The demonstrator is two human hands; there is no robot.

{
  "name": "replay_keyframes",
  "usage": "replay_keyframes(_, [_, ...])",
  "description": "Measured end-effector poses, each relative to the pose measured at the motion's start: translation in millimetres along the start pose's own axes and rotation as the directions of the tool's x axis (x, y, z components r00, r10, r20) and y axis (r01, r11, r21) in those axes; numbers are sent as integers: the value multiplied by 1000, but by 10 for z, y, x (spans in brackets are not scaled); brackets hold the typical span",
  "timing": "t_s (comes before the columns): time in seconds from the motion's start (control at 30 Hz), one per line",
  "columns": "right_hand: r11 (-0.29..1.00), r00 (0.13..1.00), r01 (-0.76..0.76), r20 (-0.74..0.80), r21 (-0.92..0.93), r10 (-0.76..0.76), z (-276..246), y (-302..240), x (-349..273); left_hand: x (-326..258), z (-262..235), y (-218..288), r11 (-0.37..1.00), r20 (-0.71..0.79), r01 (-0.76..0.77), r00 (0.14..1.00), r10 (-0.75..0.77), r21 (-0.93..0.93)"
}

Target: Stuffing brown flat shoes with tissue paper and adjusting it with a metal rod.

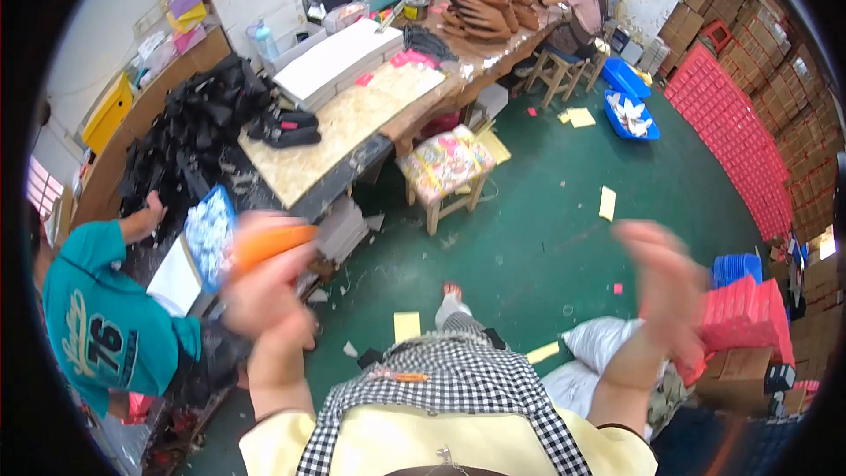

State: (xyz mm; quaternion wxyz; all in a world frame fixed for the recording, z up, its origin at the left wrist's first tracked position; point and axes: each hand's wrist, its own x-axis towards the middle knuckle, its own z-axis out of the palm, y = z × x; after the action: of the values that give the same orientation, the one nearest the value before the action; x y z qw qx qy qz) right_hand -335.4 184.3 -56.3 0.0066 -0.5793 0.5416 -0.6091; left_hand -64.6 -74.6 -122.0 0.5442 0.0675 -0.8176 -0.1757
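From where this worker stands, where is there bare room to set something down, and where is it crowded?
The green floor lies mostly bare between the floral stool and the long red stack. The chipboard has a free strip between the black pieces and pink scraps. Crowded: around the black pile and brown pieces.

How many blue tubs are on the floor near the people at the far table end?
2, one behind the other: the rear tub, and the front tub, nearer the camera, holding white pieces. More may be hidden.
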Motion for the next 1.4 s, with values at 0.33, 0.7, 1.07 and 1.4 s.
replay_keyframes(0.33, [629, -110, -389, 711, -674, 694, 1478, 4773, -1761, -3490, 1425, -1680, -103, 411, 845, -358, -838, 524])
replay_keyframes(0.7, [823, 164, -211, 811, -528, 562, 2526, 5578, 7, -3328, 1294, -3420, -188, 812, 930, -367, -454, 315])
replay_keyframes(1.07, [844, -93, -304, 895, -442, 435, 2691, 5757, 935, -956, 1092, -3964, -127, 623, 723, -659, -422, 679])
replay_keyframes(1.4, [770, -363, -216, 781, -601, 508, 2764, 6376, 2021, -896, 1084, -5060, -49, 116, 879, -117, -986, 474])
